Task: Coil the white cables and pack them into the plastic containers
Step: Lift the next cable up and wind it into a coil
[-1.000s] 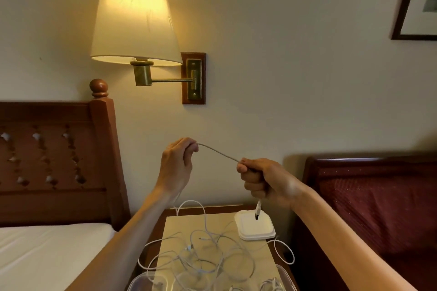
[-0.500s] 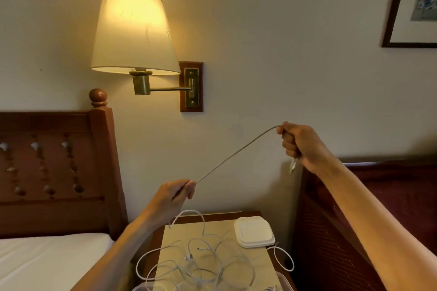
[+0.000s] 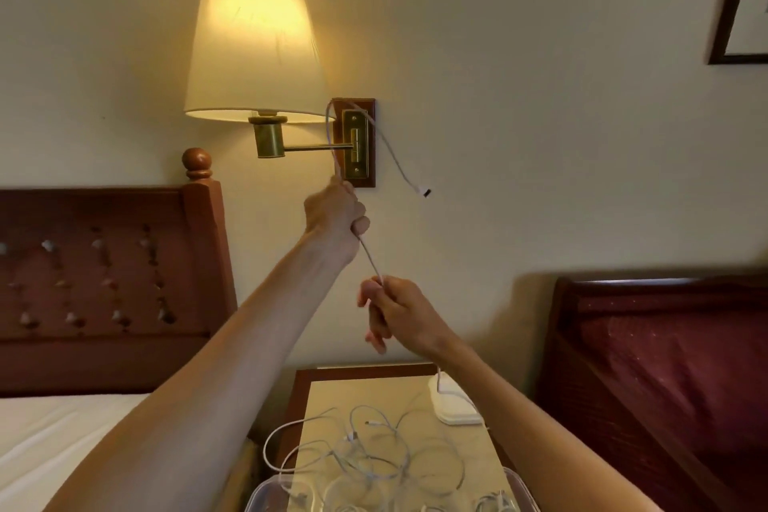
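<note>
Looping upward in front of the wall lamp [image 3: 253,50], a white cable [image 3: 371,258] runs between both raised hands: the left hand [image 3: 334,216] grips it in a fist, the right hand [image 3: 390,314] pinches it lower. More cables [image 3: 374,457] lie tangled on the desk [image 3: 399,391], beside a white lid [image 3: 453,403] and a plastic container [image 3: 266,497].

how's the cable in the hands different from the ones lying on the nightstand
The held cable is raised in the air, gripped by the left hand and pinched by the right hand; the loose cables lie on the nightstand. The held cable runs taut between the hands and arcs above them, its plug dangling; the loose ones sprawl in tangled loops. All are thin and white.
</note>
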